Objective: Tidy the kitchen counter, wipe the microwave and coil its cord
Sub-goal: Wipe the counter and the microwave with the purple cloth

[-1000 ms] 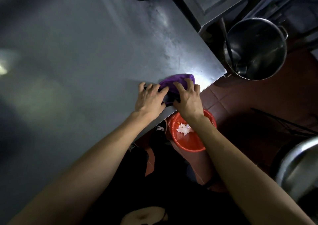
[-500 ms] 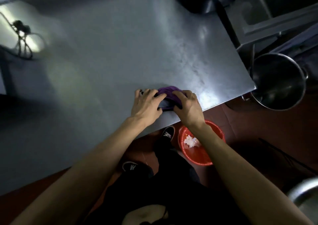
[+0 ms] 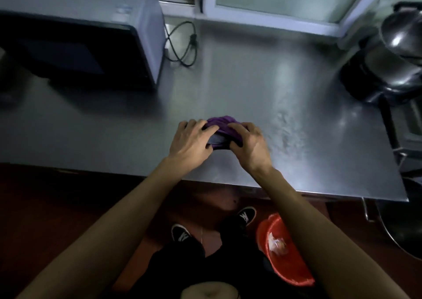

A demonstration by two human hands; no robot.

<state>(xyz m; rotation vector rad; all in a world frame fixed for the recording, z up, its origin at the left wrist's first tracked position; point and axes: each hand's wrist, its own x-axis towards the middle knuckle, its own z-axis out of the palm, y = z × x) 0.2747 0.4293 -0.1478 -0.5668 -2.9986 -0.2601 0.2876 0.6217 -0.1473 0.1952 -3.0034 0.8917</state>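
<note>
A bunched purple cloth [image 3: 221, 125] lies on the steel counter [image 3: 251, 88] near its front edge. My left hand [image 3: 190, 142] and my right hand [image 3: 250, 142] both grip it, fingers curled over its top from either side. The microwave [image 3: 80, 31], grey with a dark door, stands at the back left. Its black cord [image 3: 182, 45] lies in loose loops on the counter just right of it.
A shiny metal pot on a dark base [image 3: 392, 54] stands at the counter's right end. A window frame [image 3: 262, 13] runs along the back. Below the front edge, a red bucket [image 3: 283, 253] holding scraps sits on the floor by my shoes.
My head has tilted up, bringing the microwave, cord and window into view. Both hands stay on the purple cloth, now gathering it more tightly between them.
</note>
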